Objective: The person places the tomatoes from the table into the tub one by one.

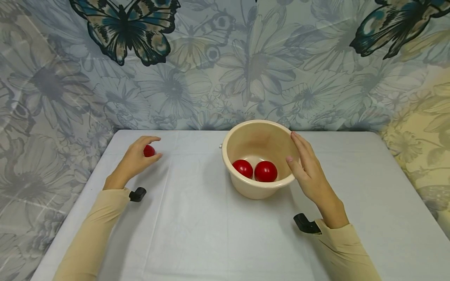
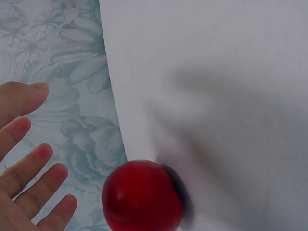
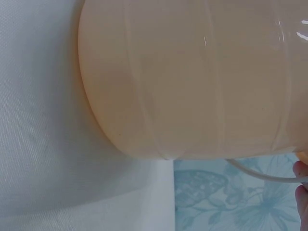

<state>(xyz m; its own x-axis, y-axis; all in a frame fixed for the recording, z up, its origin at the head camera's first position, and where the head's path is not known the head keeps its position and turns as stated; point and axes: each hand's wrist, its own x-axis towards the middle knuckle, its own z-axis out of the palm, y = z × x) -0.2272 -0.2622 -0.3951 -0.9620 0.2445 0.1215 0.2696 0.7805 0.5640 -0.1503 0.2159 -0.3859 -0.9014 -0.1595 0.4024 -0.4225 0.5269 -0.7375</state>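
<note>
Over on the desk [image 1: 197, 234], draped in a pale grey cloth, the left hand [image 1: 135, 160] cups loosely around a small glossy red ball [image 1: 149, 150]; its fingers [image 2: 33, 166] are spread and relaxed beside the ball, not gripping it. Straight fingers of the right hand [image 1: 309, 171] lie against the outer wall of a cream plastic bowl [image 1: 258, 134]. Just left of those fingers, two more red balls [image 1: 265, 171] sit touching inside the bowl.

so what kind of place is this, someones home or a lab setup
Most likely a staged recording setup rather than a lived-in room: a table under a plain white cloth, a butterfly-and-flower printed sheet hung as a backdrop, and only a beige bowl and red balls laid out.
</note>
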